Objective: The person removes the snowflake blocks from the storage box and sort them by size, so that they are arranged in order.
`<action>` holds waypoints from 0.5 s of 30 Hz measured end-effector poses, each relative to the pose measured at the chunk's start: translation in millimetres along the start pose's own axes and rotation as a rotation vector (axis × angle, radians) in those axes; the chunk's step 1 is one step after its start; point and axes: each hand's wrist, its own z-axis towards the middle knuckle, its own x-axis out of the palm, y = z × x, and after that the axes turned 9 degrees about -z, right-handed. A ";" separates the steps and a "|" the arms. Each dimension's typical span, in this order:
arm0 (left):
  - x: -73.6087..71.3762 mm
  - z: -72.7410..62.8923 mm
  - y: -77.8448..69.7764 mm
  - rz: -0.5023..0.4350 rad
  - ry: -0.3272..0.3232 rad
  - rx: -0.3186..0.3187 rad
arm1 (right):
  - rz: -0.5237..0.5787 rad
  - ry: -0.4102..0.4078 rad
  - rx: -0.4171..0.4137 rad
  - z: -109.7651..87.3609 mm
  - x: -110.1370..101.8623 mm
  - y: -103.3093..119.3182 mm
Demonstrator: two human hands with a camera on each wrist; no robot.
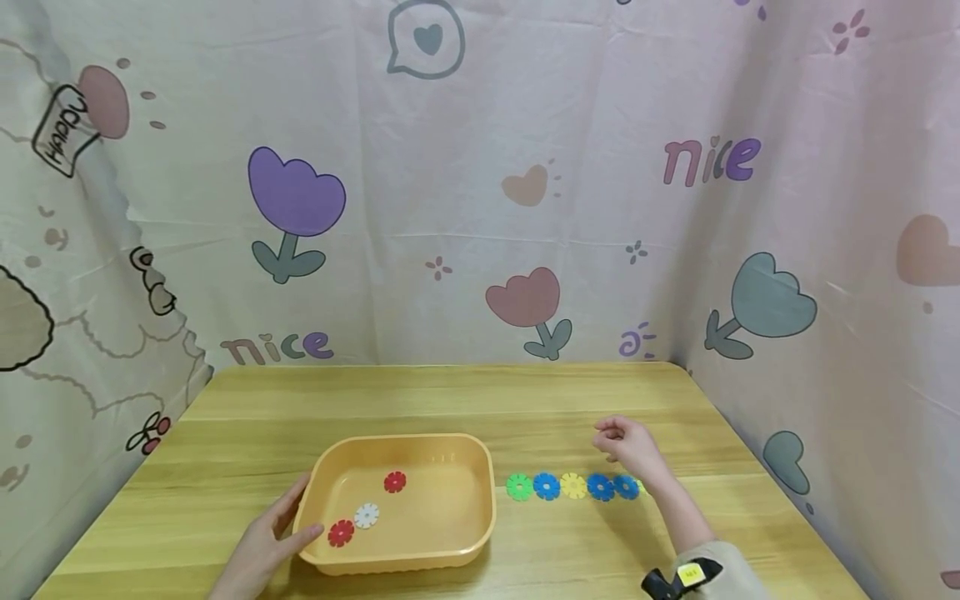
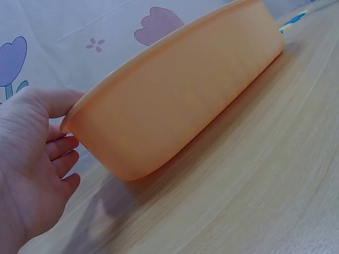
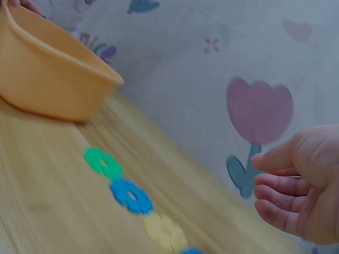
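Observation:
An orange plastic basin (image 1: 420,546) stands on the table, with two red snowflake discs (image 1: 394,482) and a white snowflake disc (image 1: 367,516) lying inside. My left hand (image 1: 262,537) grips its left end, thumb over the rim and fingers against the outside, as the left wrist view (image 2: 37,153) of that hand shows. To the basin's right runs a row of snowflake discs: a green one (image 1: 519,487), a blue one (image 1: 547,487), a yellow one (image 1: 573,486), then two more blue ones (image 1: 601,487). Above the row hovers my right hand (image 1: 633,448), fingers loosely curled, holding nothing visible.
The wooden table (image 1: 420,400) reaches back to a printed curtain (image 1: 450,317), which also hangs along both sides. A sliver of yellow shows past the row's right end, mostly hidden behind my right forearm (image 1: 682,517). A black wrist camera (image 1: 660,585) sits on the right sleeve.

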 end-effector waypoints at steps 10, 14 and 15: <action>0.7 -0.4 -1.2 -0.012 0.000 -0.003 | 0.047 0.111 -0.135 4.4 31.4 53.5; 0.7 -0.5 -0.7 -0.031 0.001 -0.001 | 0.068 0.177 -0.208 5.2 46.6 71.8; 0.7 -0.5 -0.5 -0.032 0.000 0.001 | 0.069 0.191 -0.226 4.8 50.5 76.7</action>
